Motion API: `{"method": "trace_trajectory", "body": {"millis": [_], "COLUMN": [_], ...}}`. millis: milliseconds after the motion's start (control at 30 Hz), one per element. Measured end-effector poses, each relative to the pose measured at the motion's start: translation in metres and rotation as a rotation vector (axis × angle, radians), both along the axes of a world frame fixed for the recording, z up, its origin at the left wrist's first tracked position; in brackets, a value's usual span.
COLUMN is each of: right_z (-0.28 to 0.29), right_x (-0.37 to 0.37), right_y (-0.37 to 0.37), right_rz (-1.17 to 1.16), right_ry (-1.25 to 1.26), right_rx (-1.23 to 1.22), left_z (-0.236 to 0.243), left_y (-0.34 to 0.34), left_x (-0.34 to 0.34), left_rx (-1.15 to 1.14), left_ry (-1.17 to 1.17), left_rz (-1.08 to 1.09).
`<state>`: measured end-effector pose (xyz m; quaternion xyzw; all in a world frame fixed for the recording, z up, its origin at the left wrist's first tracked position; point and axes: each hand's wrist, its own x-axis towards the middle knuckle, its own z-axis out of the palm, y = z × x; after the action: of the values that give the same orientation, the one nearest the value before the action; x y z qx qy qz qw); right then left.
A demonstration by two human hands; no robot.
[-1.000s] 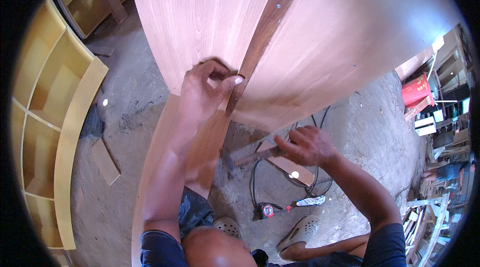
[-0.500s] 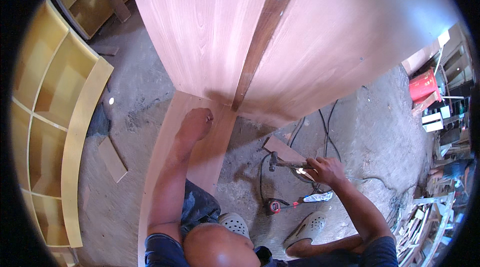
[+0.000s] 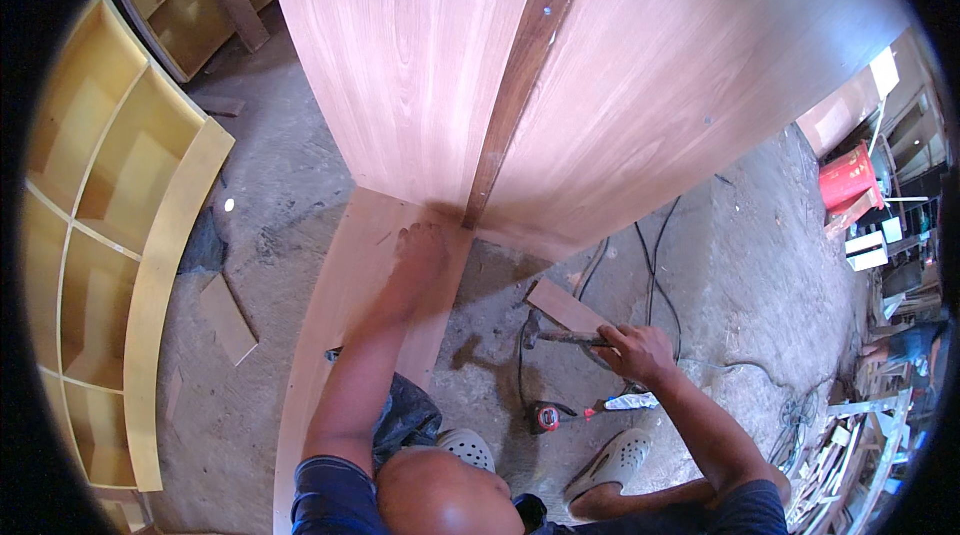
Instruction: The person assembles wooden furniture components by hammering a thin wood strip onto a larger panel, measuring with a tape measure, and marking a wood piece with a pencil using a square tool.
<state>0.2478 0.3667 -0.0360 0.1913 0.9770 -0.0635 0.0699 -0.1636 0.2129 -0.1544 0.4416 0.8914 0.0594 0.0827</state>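
Hammer [image 3: 556,336], at near right, looks stiff and head-heavy, likely best held at the handle's end, where the right hand's [image 3: 640,353] grip is wrapped round it. Farther left, whether the left hand's [image 3: 422,247] grip over the wooden board [image 3: 352,247] holds anything, I cannot tell.

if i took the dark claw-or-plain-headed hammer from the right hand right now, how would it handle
The dark hammer with a slim, straight handle would probably feel head-heavy, since its bulky head sits at the far end. It should stay stiff, as the handle shows no bend in the right hand. It seems unlikely to roll freely, given the crosswise head.
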Motion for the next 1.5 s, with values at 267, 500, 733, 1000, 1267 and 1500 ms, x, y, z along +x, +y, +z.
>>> {"method": "trace_trajectory", "body": {"millis": [267, 500, 733, 1000, 1267, 1500], "right_z": [0.018, 0.067, 0.096, 0.109, 0.109, 0.112], "right_x": [-0.008, -0.042, -0.069, -0.111, -0.128, -0.134], "right_y": [0.002, 0.003, 0.003, 0.005, 0.013, 0.037], "right_rz": [-0.021, -0.034, -0.040, 0.030, 0.137, 0.297], "right_ry": [0.175, 0.368, 0.519, 0.574, 0.596, 0.511], "right_rx": [-0.046, -0.026, -0.037, 0.006, 0.106, 0.227], "left_z": [0.120, 0.160, 0.152, 0.147, 0.157, 0.164], "left_y": [0.018, 0.029, 0.044, 0.057, 0.048, 0.040], "left_x": [0.036, 0.051, 0.038, 0.038, 0.022, 0.013], "left_rx": [1.117, 1.499, 1.510, 1.674, 1.560, 1.460], "left_ry": [-0.424, -0.673, -0.204, -0.226, -0.030, -0.004], "left_rz": [-0.216, 0.030, -0.121, -0.146, -0.324, -0.374]}}
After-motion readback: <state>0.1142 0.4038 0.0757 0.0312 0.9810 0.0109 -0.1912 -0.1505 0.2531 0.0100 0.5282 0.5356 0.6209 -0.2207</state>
